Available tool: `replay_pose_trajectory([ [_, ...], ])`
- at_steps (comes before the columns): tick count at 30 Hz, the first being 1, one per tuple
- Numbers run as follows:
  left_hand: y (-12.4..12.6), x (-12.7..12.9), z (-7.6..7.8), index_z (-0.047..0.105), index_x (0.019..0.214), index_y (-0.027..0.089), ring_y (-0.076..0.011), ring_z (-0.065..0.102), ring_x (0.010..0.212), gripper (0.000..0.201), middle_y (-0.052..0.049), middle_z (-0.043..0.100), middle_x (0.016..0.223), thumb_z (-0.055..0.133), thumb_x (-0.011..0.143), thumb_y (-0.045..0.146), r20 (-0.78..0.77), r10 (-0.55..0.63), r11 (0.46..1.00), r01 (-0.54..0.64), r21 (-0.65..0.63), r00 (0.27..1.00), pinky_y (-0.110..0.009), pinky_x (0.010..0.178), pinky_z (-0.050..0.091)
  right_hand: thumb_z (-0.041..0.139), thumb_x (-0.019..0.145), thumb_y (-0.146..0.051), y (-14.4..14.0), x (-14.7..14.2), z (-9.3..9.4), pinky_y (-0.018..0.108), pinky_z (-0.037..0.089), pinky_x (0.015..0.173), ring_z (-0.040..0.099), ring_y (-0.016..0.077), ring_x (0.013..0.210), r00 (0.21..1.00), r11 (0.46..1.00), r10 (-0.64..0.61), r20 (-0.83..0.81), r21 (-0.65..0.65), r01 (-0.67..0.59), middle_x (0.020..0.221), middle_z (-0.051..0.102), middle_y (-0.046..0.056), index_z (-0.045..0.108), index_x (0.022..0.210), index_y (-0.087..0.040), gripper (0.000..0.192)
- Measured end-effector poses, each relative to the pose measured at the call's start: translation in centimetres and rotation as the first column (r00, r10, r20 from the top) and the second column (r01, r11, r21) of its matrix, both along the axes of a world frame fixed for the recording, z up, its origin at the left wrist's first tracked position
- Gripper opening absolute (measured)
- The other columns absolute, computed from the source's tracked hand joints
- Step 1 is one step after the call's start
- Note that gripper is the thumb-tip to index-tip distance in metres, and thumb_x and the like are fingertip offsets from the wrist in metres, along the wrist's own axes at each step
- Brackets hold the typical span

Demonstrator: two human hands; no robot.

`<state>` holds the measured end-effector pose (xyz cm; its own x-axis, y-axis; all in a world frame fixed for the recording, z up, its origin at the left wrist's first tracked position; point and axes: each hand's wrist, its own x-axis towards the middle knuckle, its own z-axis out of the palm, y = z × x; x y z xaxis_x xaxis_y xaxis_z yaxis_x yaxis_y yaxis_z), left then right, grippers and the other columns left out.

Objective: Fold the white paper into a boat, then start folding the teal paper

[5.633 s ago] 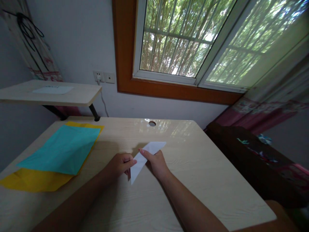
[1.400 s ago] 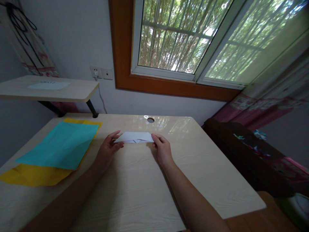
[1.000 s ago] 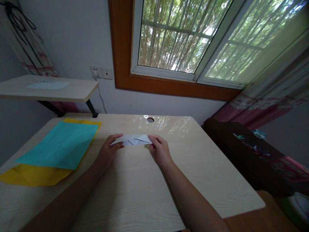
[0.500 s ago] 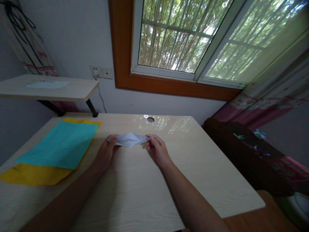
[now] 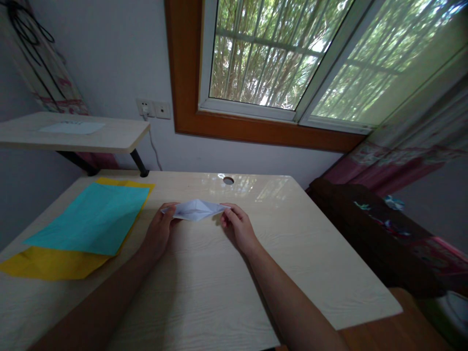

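Note:
A folded white paper boat (image 5: 197, 210), pointed at both ends with a raised peak in its middle, is stretched between my hands over the desk (image 5: 219, 282). My left hand (image 5: 163, 224) pinches its left tip, thumb on top. At the other tip, my right hand (image 5: 237, 225) pinches the paper between thumb and fingers. Parts of the fingers on both hands are hidden beneath or behind the paper.
Left of my left arm lie a turquoise sheet (image 5: 95, 219) and a yellow sheet (image 5: 54, 265) under it. A raised shelf (image 5: 120, 136) with a white paper (image 5: 73, 127) stands at back left. The desktop has a round cable hole (image 5: 228, 181) near its back edge.
Both hands keep their pinch on the paper boat. It has shifted only very slightly, its left tip a touch further left.

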<state>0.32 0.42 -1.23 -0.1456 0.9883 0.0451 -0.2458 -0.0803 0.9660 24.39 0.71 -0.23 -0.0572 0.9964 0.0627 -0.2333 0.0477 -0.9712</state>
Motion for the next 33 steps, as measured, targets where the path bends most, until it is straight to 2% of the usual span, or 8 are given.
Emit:
replay_pose_trajectory([
  [7, -0.2, 0.2, 0.2, 0.067, 0.102, 0.019, -0.0204, 0.066, 0.099, 0.036, -0.004, 0.067, 0.103, 0.064, 0.089, 0.052, -0.012, -0.042, 0.999, 0.042, 0.020, 0.999, -0.034, 0.090, 0.056, 0.071, 0.084, -0.049, -0.2, -0.2, 0.2, 0.025, 0.039, 0.059, 0.052, 0.0126, 0.061, 0.999, 1.000, 0.015, 0.031, -0.004, -0.015, 0.071, 0.064, -0.001, 0.073, 0.105, -0.021, 0.035],
  [12, -0.8, 0.5, 0.9, 0.068, 0.105, 0.019, -0.0197, 0.063, 0.089, 0.045, -0.005, 0.061, 0.103, 0.061, 0.088, 0.060, -0.071, -0.073, 0.997, 0.074, 0.010, 0.995, -0.032, 0.069, 0.061, 0.073, 0.082, -0.049, -0.2, 0.0, 0.2, 0.025, 0.034, 0.057, 0.045, 0.0126, 0.060, 0.981, 0.997, -0.069, 0.180, 0.054, 0.060, 0.062, 0.055, -0.003, 0.070, 0.074, -0.020, 0.031],
  [18, -1.2, 0.5, 1.5, 0.057, 0.124, 0.022, -0.0174, 0.063, 0.075, 0.057, -0.004, 0.063, 0.096, 0.059, 0.088, 0.066, -0.143, -0.099, 0.995, 0.097, -0.018, 0.985, -0.029, 0.060, 0.058, 0.074, 0.081, -0.048, -0.2, -0.1, 0.2, 0.026, 0.039, 0.065, 0.051, 0.0146, 0.069, 0.980, 0.995, -0.080, 0.183, 0.073, 0.068, 0.073, 0.061, -0.001, 0.070, 0.074, -0.019, 0.029],
  [23, -0.8, 0.3, 1.1, 0.048, 0.131, 0.024, -0.0158, 0.064, 0.080, 0.057, -0.007, 0.066, 0.116, 0.069, 0.086, 0.052, -0.300, -0.010, 0.998, 0.028, 0.057, 0.954, -0.026, 0.063, 0.054, 0.074, 0.080, -0.048, -0.1, 0.0, 0.0, 0.028, 0.042, 0.069, 0.054, 0.0165, 0.072, 0.982, 0.997, -0.078, 0.169, 0.041, 0.072, 0.076, 0.065, 0.001, 0.072, 0.081, -0.018, 0.030],
  [25, -0.4, 0.1, 0.6, 0.055, 0.123, 0.023, -0.0151, 0.065, 0.080, 0.049, -0.008, 0.062, 0.122, 0.073, 0.084, 0.046, -0.363, 0.005, 0.995, 0.033, 0.098, 0.932, -0.029, 0.068, 0.056, 0.073, 0.080, -0.048, 0.0, 0.1, 0.0, 0.027, 0.040, 0.065, 0.052, 0.0156, 0.068, 0.980, 0.994, -0.109, 0.169, 0.042, 0.104, 0.073, 0.063, 0.000, 0.070, 0.079, -0.018, 0.030],
  [27, 0.0, -0.1, -0.1, 0.066, 0.107, 0.022, -0.0199, 0.066, 0.095, 0.032, -0.008, 0.059, 0.120, 0.072, 0.085, 0.043, -0.444, 0.021, 0.983, 0.063, 0.172, 0.896, -0.033, 0.077, 0.058, 0.072, 0.081, -0.048, 0.0, 0.1, 0.1, 0.027, 0.038, 0.062, 0.050, 0.0147, 0.065, 0.974, 0.990, -0.137, 0.179, 0.052, 0.130, 0.070, 0.060, -0.001, 0.068, 0.076, -0.018, 0.030],
  [29, 0.1, -0.4, -0.6, 0.072, 0.096, 0.023, -0.0250, 0.061, 0.111, 0.021, -0.008, 0.057, 0.119, 0.070, 0.086, 0.041, -0.566, 0.067, 0.963, 0.095, 0.251, 0.822, -0.036, 0.081, 0.057, 0.071, 0.082, -0.048, 0.1, 0.2, 0.1, 0.027, 0.036, 0.060, 0.047, 0.0141, 0.063, 0.968, 0.988, -0.151, 0.203, 0.061, 0.141, 0.068, 0.057, -0.002, 0.067, 0.076, -0.018, 0.031],
  [33, -0.3, -0.3, -0.6, 0.074, 0.094, 0.026, -0.0248, 0.058, 0.113, 0.011, -0.006, 0.061, 0.116, 0.070, 0.088, 0.034, -0.720, 0.148, 0.907, 0.198, 0.373, 0.678, -0.047, 0.101, 0.049, 0.069, 0.086, -0.048, 0.1, 0.2, -0.1, 0.026, 0.035, 0.058, 0.046, 0.0138, 0.062, 0.950, 0.989, -0.132, 0.284, 0.107, 0.105, 0.065, 0.052, -0.003, 0.063, 0.075, -0.019, 0.031],
])
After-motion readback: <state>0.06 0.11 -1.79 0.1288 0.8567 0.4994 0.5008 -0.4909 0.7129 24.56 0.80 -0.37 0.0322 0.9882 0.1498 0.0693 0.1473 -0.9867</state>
